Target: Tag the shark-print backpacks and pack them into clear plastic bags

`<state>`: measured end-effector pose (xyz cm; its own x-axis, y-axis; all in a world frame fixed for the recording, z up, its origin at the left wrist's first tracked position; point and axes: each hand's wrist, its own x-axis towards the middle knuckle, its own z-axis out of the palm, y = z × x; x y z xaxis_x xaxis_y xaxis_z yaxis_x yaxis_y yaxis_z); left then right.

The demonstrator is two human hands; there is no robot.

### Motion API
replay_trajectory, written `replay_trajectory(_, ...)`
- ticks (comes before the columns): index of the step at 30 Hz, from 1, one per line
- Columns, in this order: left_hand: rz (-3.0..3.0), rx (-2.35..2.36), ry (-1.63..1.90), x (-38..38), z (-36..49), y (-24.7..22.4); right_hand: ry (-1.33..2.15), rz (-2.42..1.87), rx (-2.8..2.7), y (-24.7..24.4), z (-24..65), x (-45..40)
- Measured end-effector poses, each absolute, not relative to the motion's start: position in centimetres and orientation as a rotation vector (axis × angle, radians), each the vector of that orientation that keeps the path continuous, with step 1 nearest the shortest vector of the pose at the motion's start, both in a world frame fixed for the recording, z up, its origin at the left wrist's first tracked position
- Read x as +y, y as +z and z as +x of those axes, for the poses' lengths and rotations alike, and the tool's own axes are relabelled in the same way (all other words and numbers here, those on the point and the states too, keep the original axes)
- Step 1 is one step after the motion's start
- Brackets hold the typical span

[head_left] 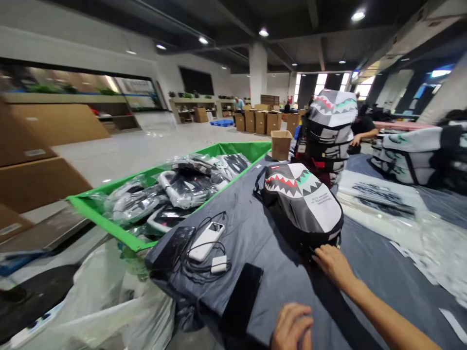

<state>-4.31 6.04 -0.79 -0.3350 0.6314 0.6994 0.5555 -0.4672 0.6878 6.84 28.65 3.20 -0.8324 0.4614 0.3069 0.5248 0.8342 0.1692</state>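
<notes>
A grey, black and white backpack with a red and green shark-tooth print lies on the dark cloth-covered table. At its near lower end, my right hand is closed on the black edge; the exact part pinched is hidden under the fingers. My left hand hovers low near the front of the table, fingers loosely bent, with nothing visible in it. Left of that hand lies a black phone. Beyond the phone are a white power bank, tangled black cables and a small white plug.
Behind the backpack rises a stack of similar backpacks. To the left, a green-rimmed bin holds several plastic-wrapped bags. Clear plastic bags lie at right, near more stacked backpacks. Another person's arm shows behind the stack.
</notes>
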Motion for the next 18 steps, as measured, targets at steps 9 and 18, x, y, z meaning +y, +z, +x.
replay_trajectory(9,2.073,1.415,1.544,6.1,-1.2,6.7,0.284,-0.7,-2.318,8.7,22.4,10.6)
replay_trajectory(18,2.55,1.251,-0.222,10.8,4.5,8.4,-0.117,-0.884,-2.075,4.2,22.1,10.9)
